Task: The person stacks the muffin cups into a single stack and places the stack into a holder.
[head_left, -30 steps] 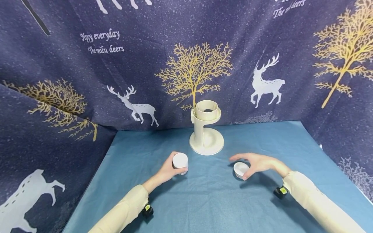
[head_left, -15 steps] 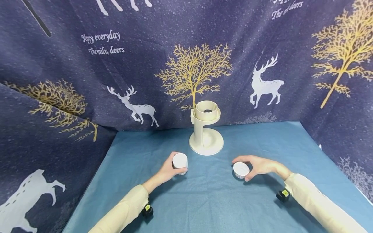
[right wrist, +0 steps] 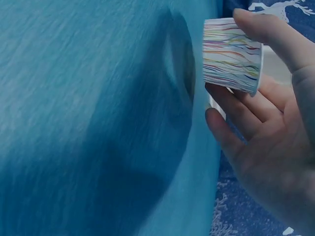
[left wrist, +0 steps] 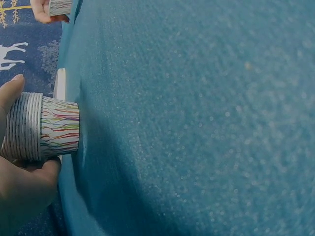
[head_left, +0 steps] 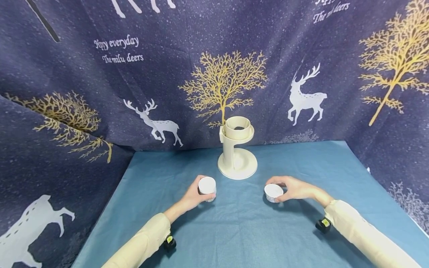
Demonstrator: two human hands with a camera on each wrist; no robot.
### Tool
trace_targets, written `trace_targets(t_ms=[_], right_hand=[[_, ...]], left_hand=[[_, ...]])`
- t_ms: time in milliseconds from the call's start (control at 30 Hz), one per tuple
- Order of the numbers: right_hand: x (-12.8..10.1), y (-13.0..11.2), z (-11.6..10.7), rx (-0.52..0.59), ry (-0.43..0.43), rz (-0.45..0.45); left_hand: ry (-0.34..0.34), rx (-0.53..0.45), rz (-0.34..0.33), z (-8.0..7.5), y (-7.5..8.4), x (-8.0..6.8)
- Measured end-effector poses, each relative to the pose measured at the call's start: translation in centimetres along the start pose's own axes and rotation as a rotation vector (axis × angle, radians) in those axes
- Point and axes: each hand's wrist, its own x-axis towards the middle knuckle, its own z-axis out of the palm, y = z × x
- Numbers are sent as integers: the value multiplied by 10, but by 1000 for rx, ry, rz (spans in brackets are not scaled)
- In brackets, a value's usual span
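In my left hand [head_left: 192,193] is a nested stack of paper cups [left wrist: 60,125], white with coloured wavy lines. The fingers and thumb curl round the rims, with the open ends up. My right hand [head_left: 295,188] grips a single paper cup [right wrist: 231,56] of the same pattern, upright, between thumb and fingers. In the right wrist view this cup seems slightly off the cloth, its shadow apart from its base. Between and beyond the hands stands a cream holder [head_left: 229,152] with a round base and an upper ring.
A cream ring-shaped piece [head_left: 237,128] sits in the holder's upper ring. Blue cloth [head_left: 241,230] covers the table. Behind it hangs a dark blue curtain [head_left: 201,29] with deer and golden trees.
My right thumb and fingers have closed onto the single cup, which has shifted a little to the left. The left hand keeps its place with the stack.
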Motion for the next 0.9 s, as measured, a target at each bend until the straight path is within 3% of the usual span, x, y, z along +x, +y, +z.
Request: trace_targets(t_ms=[333,667,900], right_hand=[[14,-9,6,-22,45,0],[27,-18,13,-15,46,-25],[36,-26,15,-44,49,-50]], left_hand=[[6,-41,6,1,-2,0],[-10,-20,7,2,-7,1],[-11,-32,4,1,4,-2]])
